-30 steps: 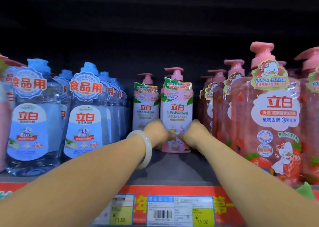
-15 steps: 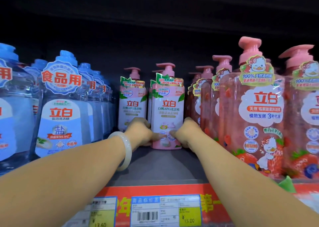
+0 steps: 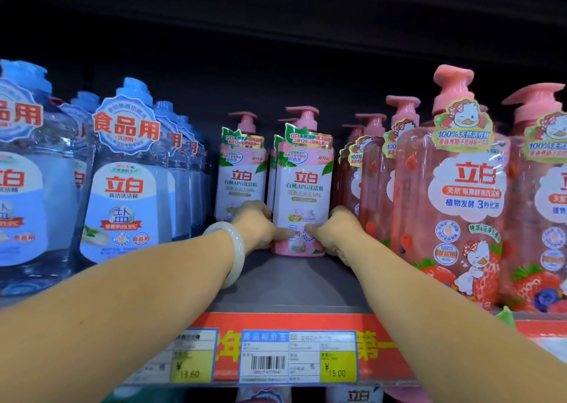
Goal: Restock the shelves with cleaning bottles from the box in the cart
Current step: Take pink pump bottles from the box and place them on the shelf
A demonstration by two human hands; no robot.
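Both hands grip the lower body of a pink pump bottle [image 3: 302, 188] standing upright far back on the grey shelf [image 3: 294, 283]: the left hand [image 3: 256, 229] curls round its left side, the right hand [image 3: 337, 234] round its right, thumbs on the front label. A matching bottle [image 3: 241, 178] stands just left of it, seemingly slightly farther back, between blue bottles [image 3: 125, 181] at left and strawberry-print bottles [image 3: 454, 194] at right.

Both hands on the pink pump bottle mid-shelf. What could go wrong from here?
1. The left hand and right hand grip the pink pump bottle only near its base; the tall bottle might tip.
2. The strawberry bottles stand tight beside the right hand; a knuckle could nudge one.
3. Another pink bottle stands close behind the left hand; pushing back may knock it.
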